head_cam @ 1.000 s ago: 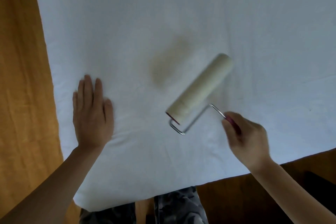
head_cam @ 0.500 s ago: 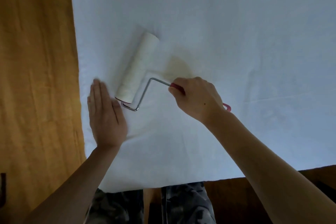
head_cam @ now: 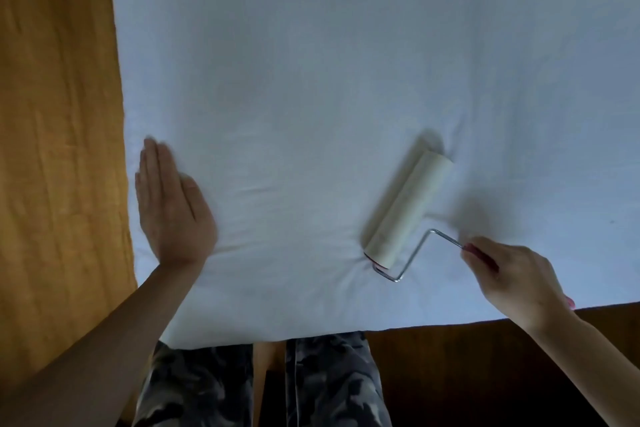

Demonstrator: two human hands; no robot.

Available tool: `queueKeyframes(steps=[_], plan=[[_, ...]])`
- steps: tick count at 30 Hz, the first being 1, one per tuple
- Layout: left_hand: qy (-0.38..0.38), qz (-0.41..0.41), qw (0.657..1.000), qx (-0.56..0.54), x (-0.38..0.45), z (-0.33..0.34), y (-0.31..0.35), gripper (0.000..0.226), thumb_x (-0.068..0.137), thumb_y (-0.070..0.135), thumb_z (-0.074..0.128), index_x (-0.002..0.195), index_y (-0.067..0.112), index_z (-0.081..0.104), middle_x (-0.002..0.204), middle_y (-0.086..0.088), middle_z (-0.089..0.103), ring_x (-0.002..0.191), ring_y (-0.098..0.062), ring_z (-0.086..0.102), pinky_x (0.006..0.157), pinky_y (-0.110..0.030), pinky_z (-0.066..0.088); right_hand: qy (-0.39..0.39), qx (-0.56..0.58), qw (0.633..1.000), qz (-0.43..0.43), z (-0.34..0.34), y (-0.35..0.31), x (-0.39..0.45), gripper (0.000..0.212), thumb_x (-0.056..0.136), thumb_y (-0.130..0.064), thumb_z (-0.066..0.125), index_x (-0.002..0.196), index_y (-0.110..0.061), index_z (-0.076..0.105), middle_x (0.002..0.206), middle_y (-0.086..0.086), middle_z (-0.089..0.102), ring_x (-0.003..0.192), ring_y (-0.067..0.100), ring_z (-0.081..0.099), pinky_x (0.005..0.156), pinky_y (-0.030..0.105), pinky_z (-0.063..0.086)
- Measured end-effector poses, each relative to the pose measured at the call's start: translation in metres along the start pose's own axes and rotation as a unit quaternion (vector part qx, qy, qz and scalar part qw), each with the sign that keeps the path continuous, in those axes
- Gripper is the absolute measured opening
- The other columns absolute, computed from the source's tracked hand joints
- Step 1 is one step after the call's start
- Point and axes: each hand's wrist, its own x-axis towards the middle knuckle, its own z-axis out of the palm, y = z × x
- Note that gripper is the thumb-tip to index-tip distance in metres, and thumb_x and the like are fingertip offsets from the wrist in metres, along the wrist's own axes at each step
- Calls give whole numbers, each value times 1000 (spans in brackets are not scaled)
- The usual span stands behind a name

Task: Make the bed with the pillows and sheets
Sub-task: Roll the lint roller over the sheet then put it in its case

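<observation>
You see soft, dim light on the white sheet [head_cam: 346, 62], with no glare. The lint roller [head_cam: 408, 208] drops a fuzzy grey shadow. The left hand's [head_cam: 173, 208] fingertips look blurry. The bed edges bend a little near the sides.

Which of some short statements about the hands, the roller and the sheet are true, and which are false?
1. The left hand lies flat on the white sheet. True.
2. The right hand holds the lint roller by its handle. True.
3. The roller is lifted clear above the sheet. False: it rests on the sheet.
4. Both hands grip the roller. False: only the right hand does.
5. The roller lies left of the left hand. False: it lies to its right.
</observation>
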Motion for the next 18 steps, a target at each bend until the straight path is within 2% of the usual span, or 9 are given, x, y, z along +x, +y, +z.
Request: queueKeyframes(steps=[2, 4, 7, 10, 12, 15, 18], plan=[[-2, -4, 1000, -1, 1, -1, 2, 46, 104, 10, 27, 148, -3, 29, 155, -19, 31, 146, -27, 26, 121, -39, 20, -1, 8, 1000, 11, 2, 17, -13, 13, 82, -13, 71, 76, -20, 63, 48, -12, 44, 42, 18, 42, 44, 18, 30], [-11, -13, 1000, 0, 1, -2, 5, 47, 103, 10, 27, 149, -2, 28, 155, -19, 29, 146, -27, 25, 121, -38, 18, 17, 14, 1000, 5, 3, 30, -23, 6, 87, -19, 65, 81, -18, 66, 50, -14, 44, 42, 16, 42, 43, 18, 30], [-45, -33, 998, 8, 2, -3, 6, 53, 102, 20, 26, 151, 1, 24, 158, -16, 23, 148, -26, 20, 122, -38, 14, 48, 34, 998, -36, 6, 41, -29, 33, 88, -34, 44, 81, -13, 68, 53, -15, 48, 41, 11, 43, 42, 19, 35], [-84, -37, 995, 30, 5, -4, 4, 62, 102, 38, 21, 153, 5, 17, 161, -14, 15, 150, -26, 12, 122, -44, 10, 87, 77, 992, -53, 6, 35, -32, 35, 88, -31, 44, 76, -8, 68, 57, -17, 45, 46, 8, 38, 47, 11, 32], [-108, -36, 992, 46, 7, -6, 5, 67, 100, 46, 19, 154, 7, 14, 162, -15, 11, 150, -29, 9, 121, -48, 8, 109, 109, 985, -71, 7, 23, -29, 35, 90, -30, 45, 78, -7, 68, 60, -19, 45, 45, 7, 40, 41, 15, 32], [-131, -40, 989, 62, 7, -9, 4, 68, 100, 51, 17, 155, 12, 10, 162, -16, 7, 149, -33, 6, 120, -53, 8, 121, 175, 972, -100, 8, -12, -19, 31, 92, -31, 45, 84, -10, 66, 61, -25, 41, 46, 10, 41, 45, 13, 31], [-138, -49, 987, 60, 2, -12, -1, 66, 100, 52, 16, 155, 16, 12, 161, -18, 8, 149, -37, 7, 119, -55, 10, 132, 171, 969, -118, 8, -67, 4, 23, 92, -32, 46, 86, -18, 63, 60, -20, 41, 49, 12, 42, 47, 15, 29]])
